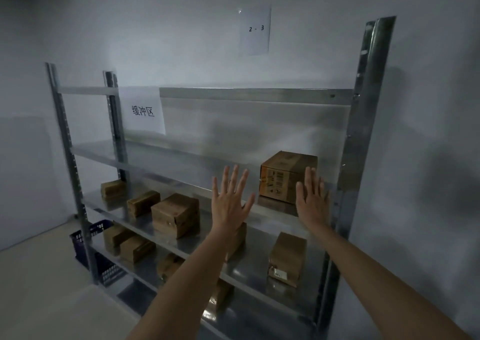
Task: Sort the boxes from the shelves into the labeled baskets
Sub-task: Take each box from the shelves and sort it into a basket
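Box: the cardboard box [288, 176] stands right of centre in the frame, on the second shelf [168, 158] from the top, close to the right post [363, 132].
Left hand: our left hand [231, 199] is raised flat with fingers spread wide, holding nothing, to the left of the box and apart from it.
Right hand: our right hand [311, 199] has straight fingers close together and holds nothing. It overlaps the box's right front corner in the frame, and we cannot tell whether it touches.
Handling: we judge the box stiff and squarish. Its plain card faces should give the palms fair grip. We cannot tell its weight.
Hold: we would press one palm on each side face, draw it forward, then lift.
Edges: the post stands just beside the right hand, so that side looks tight. The next shelf up sits well above the box.
Room: the most room we see lies left of the box and toward us.
Below: more boxes [175, 213] sit on the lower shelves. A dark basket [85, 238] stands at lower left of the frame, and we see no label on it.
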Demonstrator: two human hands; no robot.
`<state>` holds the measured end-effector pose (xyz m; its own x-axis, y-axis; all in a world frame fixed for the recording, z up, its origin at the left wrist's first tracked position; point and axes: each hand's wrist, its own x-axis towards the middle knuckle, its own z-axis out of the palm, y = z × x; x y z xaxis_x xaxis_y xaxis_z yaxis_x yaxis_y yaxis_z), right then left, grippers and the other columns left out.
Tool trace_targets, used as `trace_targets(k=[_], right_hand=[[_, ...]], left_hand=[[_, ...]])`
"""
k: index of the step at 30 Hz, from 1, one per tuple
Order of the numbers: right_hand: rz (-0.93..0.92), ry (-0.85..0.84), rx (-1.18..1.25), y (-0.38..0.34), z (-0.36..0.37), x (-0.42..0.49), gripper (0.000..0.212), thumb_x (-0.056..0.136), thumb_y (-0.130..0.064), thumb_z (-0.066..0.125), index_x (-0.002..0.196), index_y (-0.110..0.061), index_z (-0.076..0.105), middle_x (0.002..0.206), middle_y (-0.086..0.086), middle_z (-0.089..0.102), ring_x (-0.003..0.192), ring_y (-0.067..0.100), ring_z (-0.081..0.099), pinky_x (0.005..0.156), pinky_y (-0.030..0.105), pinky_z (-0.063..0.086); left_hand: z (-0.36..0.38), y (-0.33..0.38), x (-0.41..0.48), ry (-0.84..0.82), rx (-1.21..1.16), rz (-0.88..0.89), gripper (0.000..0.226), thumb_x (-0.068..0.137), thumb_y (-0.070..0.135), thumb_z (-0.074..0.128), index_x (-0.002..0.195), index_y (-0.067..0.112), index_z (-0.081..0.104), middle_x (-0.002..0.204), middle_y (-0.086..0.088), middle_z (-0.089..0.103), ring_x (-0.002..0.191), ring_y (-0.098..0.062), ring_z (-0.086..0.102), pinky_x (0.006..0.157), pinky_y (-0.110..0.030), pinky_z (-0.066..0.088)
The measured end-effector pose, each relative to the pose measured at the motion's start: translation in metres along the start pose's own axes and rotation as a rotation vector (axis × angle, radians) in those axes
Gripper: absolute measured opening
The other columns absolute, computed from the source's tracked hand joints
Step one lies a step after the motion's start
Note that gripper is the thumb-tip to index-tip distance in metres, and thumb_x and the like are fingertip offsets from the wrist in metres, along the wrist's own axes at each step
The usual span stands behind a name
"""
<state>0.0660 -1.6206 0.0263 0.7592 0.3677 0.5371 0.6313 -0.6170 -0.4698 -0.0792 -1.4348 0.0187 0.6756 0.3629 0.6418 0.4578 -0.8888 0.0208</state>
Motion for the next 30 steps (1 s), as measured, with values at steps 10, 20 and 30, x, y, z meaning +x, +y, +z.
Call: trace_targets(k=[10,20,30], right_hand=[[0.088,0.075,-0.075,-0.006,0.054,0.097,0.06,0.101,-0.053,0.003,0.152,-0.036,-0.023,0.161,-0.006,-0.024,0.148,0.015,-0.024,0.121,0.052,-0.012],[0.609,0.247,0.521,0.002,0.048,0.154,0.057,0.107,-0.048,0.013,0.158,-0.023,0.011,0.166,0.001,0.013,0.151,0.021,0.014,0.122,0.041,0.009],[0.928,0.165,0.992,0.013,0.068,0.165,0.035,0.099,-0.04,0.049,0.093,-0.011,0.069,0.093,0.013,0.069,0.078,0.028,0.065,0.066,0.033,0.052]], left_hand=[[0.085,-0.002,0.129,-0.061,-0.138,0.137,0.07,0.1,0.067,0.007,0.157,0.033,-0.018,0.165,0.0,-0.025,0.151,-0.024,-0.023,0.123,-0.053,-0.007],[0.138,0.007,0.224,-0.401,-0.997,-0.122,0.066,0.104,0.057,0.011,0.16,0.028,-0.006,0.167,0.003,-0.013,0.154,-0.022,-0.014,0.123,-0.047,-0.004],[0.125,0.005,0.246,-1.03,-1.659,-0.227,0.062,0.109,0.045,0.013,0.106,0.009,0.064,0.108,-0.013,0.067,0.083,-0.017,0.071,0.062,-0.015,0.056]])
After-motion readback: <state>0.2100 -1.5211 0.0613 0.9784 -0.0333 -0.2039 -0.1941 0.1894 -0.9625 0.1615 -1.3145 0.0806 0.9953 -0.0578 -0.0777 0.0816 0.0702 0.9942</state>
